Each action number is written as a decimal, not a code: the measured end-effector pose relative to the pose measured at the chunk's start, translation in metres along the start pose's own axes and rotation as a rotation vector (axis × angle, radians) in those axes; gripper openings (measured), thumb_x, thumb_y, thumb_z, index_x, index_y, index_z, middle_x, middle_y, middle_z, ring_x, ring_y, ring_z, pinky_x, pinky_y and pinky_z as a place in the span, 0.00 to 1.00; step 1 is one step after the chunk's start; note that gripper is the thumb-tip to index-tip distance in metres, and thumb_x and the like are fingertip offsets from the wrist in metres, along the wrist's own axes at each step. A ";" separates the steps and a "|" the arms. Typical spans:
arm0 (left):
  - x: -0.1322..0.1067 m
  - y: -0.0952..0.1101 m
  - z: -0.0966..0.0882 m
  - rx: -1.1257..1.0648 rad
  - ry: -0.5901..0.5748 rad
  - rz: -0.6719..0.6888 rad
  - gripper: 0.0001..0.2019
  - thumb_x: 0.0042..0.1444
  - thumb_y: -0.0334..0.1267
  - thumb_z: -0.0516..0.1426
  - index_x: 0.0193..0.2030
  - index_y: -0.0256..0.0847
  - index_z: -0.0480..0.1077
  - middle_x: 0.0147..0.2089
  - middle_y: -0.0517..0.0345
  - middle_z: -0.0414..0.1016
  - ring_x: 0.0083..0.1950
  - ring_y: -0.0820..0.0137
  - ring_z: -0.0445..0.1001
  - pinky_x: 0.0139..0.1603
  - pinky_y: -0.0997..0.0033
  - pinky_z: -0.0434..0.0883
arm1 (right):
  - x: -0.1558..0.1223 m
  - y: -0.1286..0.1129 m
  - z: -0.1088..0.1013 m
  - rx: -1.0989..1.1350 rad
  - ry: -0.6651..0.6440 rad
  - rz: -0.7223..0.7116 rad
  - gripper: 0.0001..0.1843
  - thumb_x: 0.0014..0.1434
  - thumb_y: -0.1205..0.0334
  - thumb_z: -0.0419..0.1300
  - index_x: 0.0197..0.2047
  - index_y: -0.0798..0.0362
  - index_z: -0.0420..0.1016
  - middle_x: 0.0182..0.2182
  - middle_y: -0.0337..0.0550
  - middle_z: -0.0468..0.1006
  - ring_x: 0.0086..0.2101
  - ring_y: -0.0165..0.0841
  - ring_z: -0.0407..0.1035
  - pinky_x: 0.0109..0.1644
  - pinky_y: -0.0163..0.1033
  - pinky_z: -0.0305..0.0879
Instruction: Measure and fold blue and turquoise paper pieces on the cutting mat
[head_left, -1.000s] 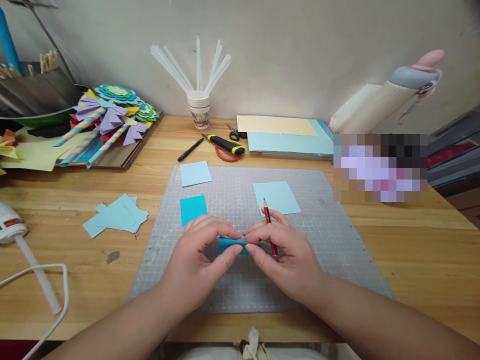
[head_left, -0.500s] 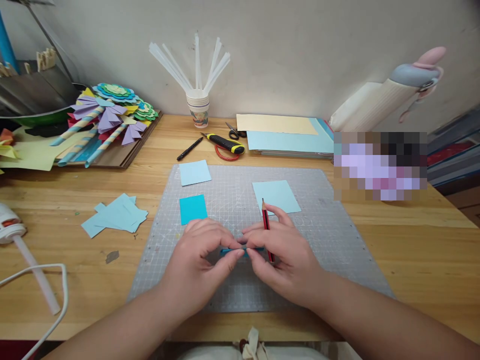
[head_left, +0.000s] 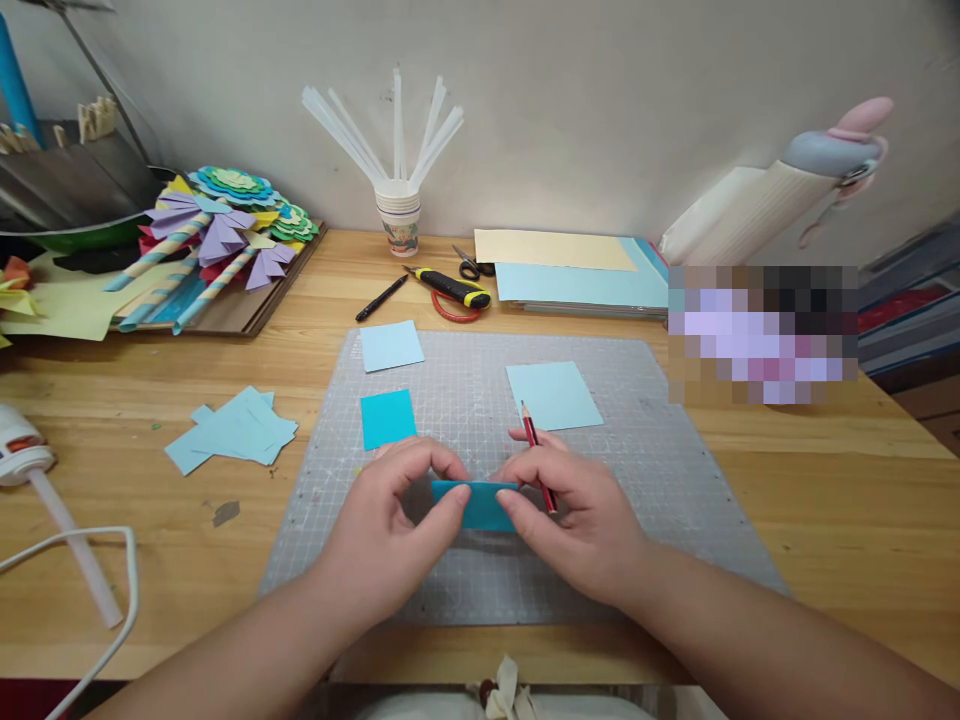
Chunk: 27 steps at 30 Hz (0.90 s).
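A folded piece of blue paper (head_left: pixel 487 508) is held just above the grey cutting mat (head_left: pixel 645 480), its broad face turned toward me. My left hand (head_left: pixel 405 520) pinches its left part between thumb and fingers. At the other end my right hand (head_left: pixel 574 520) pinches it too, with a red-and-black pencil (head_left: pixel 534 445) tucked between the fingers, tip pointing away. Beyond my left hand lies a bright blue paper square (head_left: pixel 388 418). A pale blue square (head_left: pixel 392 346) is behind that one, and a larger pale blue square (head_left: pixel 555 394) lies past my right hand.
Pale blue paper pieces (head_left: pixel 236 428) overlap left of the mat, near a glue gun (head_left: pixel 26 445). Behind the mat are a black pen (head_left: pixel 382 298), a yellow-black cutter (head_left: pixel 454 287), scissors (head_left: pixel 469 265), stacked paper (head_left: pixel 581 283) and paper cups (head_left: pixel 400 225). Paper flowers (head_left: pixel 232 190) lie back left.
The blue paper has tilted from edge-on to showing its broad face. My hands have moved slightly apart along it, and the pencil leans more to the left.
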<state>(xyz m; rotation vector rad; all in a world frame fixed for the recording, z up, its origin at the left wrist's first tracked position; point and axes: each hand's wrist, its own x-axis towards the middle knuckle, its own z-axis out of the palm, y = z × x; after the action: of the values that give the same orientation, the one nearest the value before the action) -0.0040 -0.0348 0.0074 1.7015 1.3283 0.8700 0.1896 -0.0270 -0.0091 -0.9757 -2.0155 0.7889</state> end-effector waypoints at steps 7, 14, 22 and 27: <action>-0.003 0.002 -0.001 0.195 -0.141 0.282 0.05 0.54 0.28 0.53 0.31 0.43 0.65 0.30 0.66 0.70 0.36 0.72 0.68 0.44 0.64 0.59 | 0.001 -0.003 0.003 -0.033 -0.141 -0.057 0.08 0.56 0.70 0.55 0.29 0.50 0.61 0.20 0.27 0.60 0.22 0.24 0.56 0.57 0.47 0.58; -0.003 -0.001 0.003 0.239 -0.097 0.284 0.05 0.51 0.28 0.53 0.29 0.42 0.63 0.28 0.66 0.67 0.33 0.73 0.67 0.42 0.65 0.60 | 0.003 -0.004 0.002 -0.069 -0.121 -0.145 0.10 0.57 0.70 0.52 0.26 0.49 0.60 0.19 0.30 0.60 0.23 0.27 0.56 0.52 0.46 0.60; -0.001 0.003 -0.005 0.222 -0.057 0.164 0.05 0.51 0.29 0.52 0.27 0.42 0.63 0.27 0.66 0.69 0.33 0.71 0.67 0.41 0.64 0.61 | 0.007 -0.008 -0.013 0.035 0.110 -0.199 0.10 0.50 0.75 0.54 0.28 0.49 0.64 0.22 0.31 0.73 0.23 0.26 0.68 0.52 0.49 0.62; 0.000 0.001 -0.007 0.072 -0.004 -0.092 0.05 0.52 0.34 0.52 0.26 0.43 0.62 0.29 0.62 0.69 0.35 0.68 0.67 0.37 0.65 0.62 | 0.002 -0.002 -0.014 0.212 0.276 0.003 0.10 0.56 0.73 0.52 0.27 0.49 0.64 0.23 0.31 0.71 0.25 0.27 0.67 0.54 0.48 0.64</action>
<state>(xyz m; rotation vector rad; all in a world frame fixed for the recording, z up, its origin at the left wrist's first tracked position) -0.0097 -0.0338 0.0117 1.6813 1.4388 0.7740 0.1997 -0.0236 0.0003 -0.9107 -1.6587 0.8038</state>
